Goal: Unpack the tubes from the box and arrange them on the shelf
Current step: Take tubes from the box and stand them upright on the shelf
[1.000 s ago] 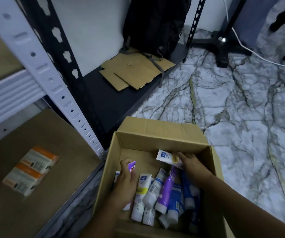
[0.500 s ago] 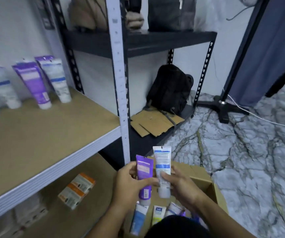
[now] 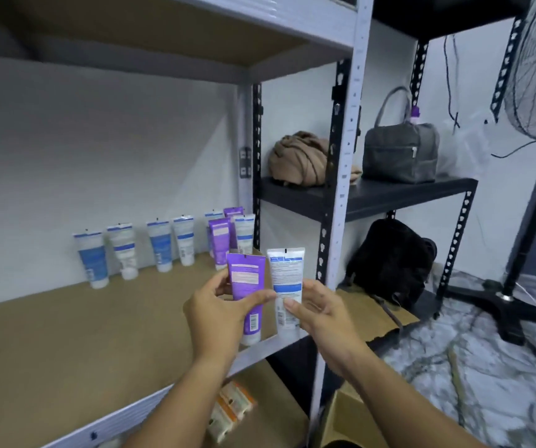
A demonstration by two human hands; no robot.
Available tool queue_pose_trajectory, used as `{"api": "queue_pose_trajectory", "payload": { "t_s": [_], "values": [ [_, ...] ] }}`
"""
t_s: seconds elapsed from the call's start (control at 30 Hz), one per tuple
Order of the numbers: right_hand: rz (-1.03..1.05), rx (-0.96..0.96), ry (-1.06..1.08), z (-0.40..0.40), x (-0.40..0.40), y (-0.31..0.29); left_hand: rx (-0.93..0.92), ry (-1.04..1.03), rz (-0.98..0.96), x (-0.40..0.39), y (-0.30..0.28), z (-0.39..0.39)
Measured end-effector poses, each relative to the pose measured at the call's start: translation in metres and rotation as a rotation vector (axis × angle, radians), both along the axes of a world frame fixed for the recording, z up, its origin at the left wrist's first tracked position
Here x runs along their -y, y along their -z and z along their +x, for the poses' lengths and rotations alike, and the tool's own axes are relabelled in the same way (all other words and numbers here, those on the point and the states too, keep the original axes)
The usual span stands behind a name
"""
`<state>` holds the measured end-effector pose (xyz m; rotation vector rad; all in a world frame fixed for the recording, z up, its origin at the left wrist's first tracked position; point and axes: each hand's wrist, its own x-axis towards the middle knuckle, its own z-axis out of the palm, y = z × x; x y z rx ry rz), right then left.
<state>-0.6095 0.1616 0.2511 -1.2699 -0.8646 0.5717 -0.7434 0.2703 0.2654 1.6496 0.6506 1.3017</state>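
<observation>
The left hand grips a purple tube and the right hand pinches a white tube, both upright, cap down, above the shelf's front right corner. 8 tubes stand along its back edge; the cardboard box sits on the floor below.

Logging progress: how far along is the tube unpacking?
Done: about eight tubes stand cap-down at the back of the shelf, including a blue tube. In hand: left hand grips a purple tube, right hand a white tube, neither placed yet. Left: unknown; only a corner of the box shows.
</observation>
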Motion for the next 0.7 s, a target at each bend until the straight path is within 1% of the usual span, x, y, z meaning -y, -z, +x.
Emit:
{"api": "queue_pose_trajectory", "payload": {
  "t_s": [0.1,0.2,0.33,0.43,0.6,0.7],
  "values": [
    [-0.018,0.047,-0.016,-0.013,-0.038,-0.008,-0.003,-0.096,0.015,-0.028,-0.007,-0.02],
    [-0.015,0.076,-0.025,-0.026,-0.074,-0.004,-0.002,-0.185,-0.003,-0.057,-0.001,-0.036],
    [0.014,0.036,-0.07,-0.039,-0.109,0.01,0.003,-0.291,-0.045,-0.088,0.021,-0.05],
    [0.012,0.028,-0.104,-0.045,-0.122,0.022,0.004,-0.354,-0.035,-0.099,0.035,-0.056],
    [0.005,0.026,-0.125,-0.047,-0.129,0.035,-0.001,-0.352,-0.027,-0.101,0.043,-0.057],
    [-0.007,0.076,-0.101,-0.048,-0.128,0.039,-0.002,-0.331,-0.051,-0.097,0.048,-0.06]
  ]
}}
